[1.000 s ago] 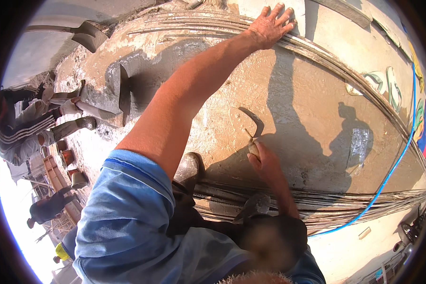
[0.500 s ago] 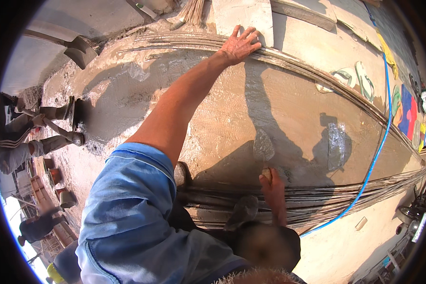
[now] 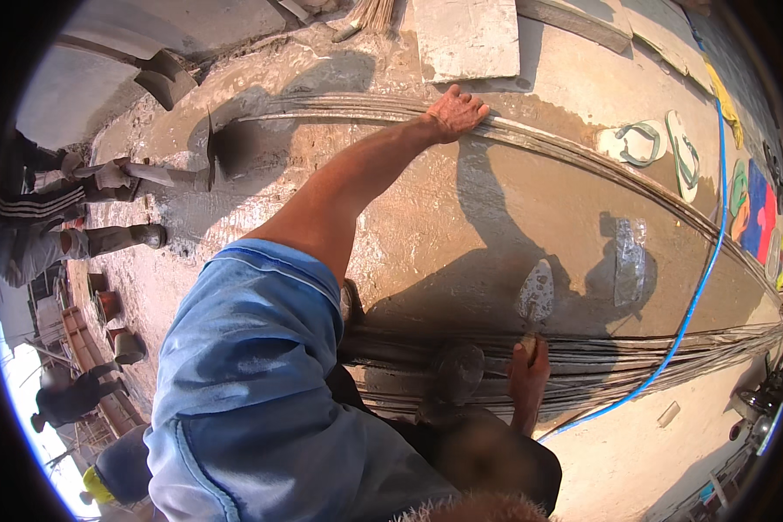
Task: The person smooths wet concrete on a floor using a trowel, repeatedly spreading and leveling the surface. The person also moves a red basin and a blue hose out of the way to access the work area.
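My left hand (image 3: 458,113) reaches far out and is closed over a bundle of long thin rods (image 3: 574,150), smeared with cement. The rods lie in a curve across the wet, brown cement floor (image 3: 409,200), just this side of a pale board (image 3: 467,42). Close to me, my right hand (image 3: 528,374) grips the handle of a pointed trowel (image 3: 537,291). Its blade points away from me, spotted with wet cement. Beneath the trowel handle runs a second bundle of dark thin rods (image 3: 618,361).
A blue hose (image 3: 703,271) crosses both bundles on the right. Sandals (image 3: 642,143) stand beyond the far rods. At left a co-worker holds a shovel (image 3: 210,155) over the cement. Buckets (image 3: 129,346) stand at lower left. A broom (image 3: 376,16) lies at the top.
The far rods under my left hand have come nearer to me, leaving a strip of floor beside the board. My right hand and trowel have shifted right. The co-worker's shovel has swung inward.
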`<action>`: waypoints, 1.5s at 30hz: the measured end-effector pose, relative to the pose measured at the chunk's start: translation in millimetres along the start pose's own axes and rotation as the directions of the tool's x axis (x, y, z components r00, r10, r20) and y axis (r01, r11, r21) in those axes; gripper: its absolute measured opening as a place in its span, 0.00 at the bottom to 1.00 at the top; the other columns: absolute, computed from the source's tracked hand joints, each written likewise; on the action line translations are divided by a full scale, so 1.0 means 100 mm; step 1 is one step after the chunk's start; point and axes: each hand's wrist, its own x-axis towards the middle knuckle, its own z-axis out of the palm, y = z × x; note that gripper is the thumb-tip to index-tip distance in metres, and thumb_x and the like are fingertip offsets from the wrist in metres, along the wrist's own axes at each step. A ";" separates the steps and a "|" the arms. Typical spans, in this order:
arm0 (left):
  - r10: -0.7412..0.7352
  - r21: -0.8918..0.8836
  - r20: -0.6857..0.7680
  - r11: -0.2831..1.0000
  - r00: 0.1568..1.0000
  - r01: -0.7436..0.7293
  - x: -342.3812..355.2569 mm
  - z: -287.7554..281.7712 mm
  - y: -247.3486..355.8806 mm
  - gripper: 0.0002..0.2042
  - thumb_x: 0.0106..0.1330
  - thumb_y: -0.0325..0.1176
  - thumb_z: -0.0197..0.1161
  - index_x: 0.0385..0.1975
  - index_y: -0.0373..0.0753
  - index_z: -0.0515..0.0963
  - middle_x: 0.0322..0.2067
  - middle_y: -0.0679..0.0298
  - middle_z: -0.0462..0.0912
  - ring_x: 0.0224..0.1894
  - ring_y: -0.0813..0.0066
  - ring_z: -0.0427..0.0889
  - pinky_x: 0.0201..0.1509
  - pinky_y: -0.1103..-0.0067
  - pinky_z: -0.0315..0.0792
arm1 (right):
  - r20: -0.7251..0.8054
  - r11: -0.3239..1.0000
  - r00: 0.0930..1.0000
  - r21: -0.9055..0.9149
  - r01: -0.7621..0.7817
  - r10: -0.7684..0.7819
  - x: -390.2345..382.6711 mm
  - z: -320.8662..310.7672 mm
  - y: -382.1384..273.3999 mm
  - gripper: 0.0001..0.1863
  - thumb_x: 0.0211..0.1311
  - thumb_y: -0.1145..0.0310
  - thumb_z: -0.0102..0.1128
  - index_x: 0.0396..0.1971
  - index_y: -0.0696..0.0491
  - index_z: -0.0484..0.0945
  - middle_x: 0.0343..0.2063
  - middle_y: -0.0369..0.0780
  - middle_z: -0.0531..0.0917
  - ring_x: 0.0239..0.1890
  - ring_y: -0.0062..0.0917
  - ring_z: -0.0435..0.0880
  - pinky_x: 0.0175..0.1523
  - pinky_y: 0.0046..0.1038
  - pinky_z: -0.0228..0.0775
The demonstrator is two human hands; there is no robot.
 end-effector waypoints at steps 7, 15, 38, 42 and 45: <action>-0.038 -0.237 0.111 0.969 0.993 0.064 -0.08 -0.16 0.13 0.21 0.67 0.28 0.63 0.58 0.38 0.65 0.50 0.51 0.80 0.51 0.53 0.86 0.53 0.60 0.80 | -0.008 0.998 0.998 -0.023 0.059 -0.059 -0.11 0.07 0.07 0.18 0.71 0.66 0.59 0.55 0.58 0.74 0.25 0.36 0.76 0.22 0.17 0.73 0.26 0.25 0.68; 0.057 -0.285 0.189 0.959 0.980 -0.001 -0.47 -0.03 0.48 0.22 0.69 0.28 0.61 0.60 0.38 0.62 0.53 0.45 0.76 0.50 0.50 0.86 0.45 0.60 0.85 | 0.023 0.997 0.998 0.055 0.050 -0.051 0.09 0.12 0.07 0.24 0.70 0.67 0.60 0.62 0.59 0.71 0.29 0.36 0.77 0.20 0.16 0.72 0.23 0.23 0.66; -0.362 -0.631 0.107 0.695 0.926 0.344 -1.63 -0.69 -1.58 0.38 0.64 0.53 0.70 0.68 0.35 0.68 0.67 0.43 0.70 0.71 0.47 0.67 0.73 0.58 0.63 | 0.601 0.631 0.743 -0.463 0.623 -0.294 1.08 0.80 -0.67 0.27 0.66 0.57 0.61 0.61 0.54 0.73 0.46 0.54 0.84 0.51 0.52 0.81 0.55 0.46 0.72; -0.431 -0.757 -0.104 0.619 0.896 0.209 -1.48 -0.78 -1.78 0.38 0.62 0.55 0.71 0.65 0.32 0.72 0.63 0.41 0.75 0.66 0.46 0.73 0.71 0.60 0.67 | 0.667 0.484 0.723 -0.581 0.654 -0.177 1.19 0.87 -0.82 0.26 0.67 0.56 0.60 0.59 0.56 0.73 0.47 0.56 0.83 0.53 0.52 0.81 0.56 0.45 0.72; -0.495 -0.870 -0.157 0.479 0.854 0.118 -1.56 -1.01 -1.74 0.38 0.61 0.55 0.71 0.64 0.32 0.72 0.62 0.40 0.75 0.66 0.45 0.73 0.71 0.60 0.67 | 0.683 0.498 0.716 -0.577 0.647 -0.140 1.06 0.92 -1.24 0.27 0.69 0.55 0.60 0.59 0.58 0.72 0.44 0.55 0.83 0.48 0.49 0.83 0.53 0.43 0.73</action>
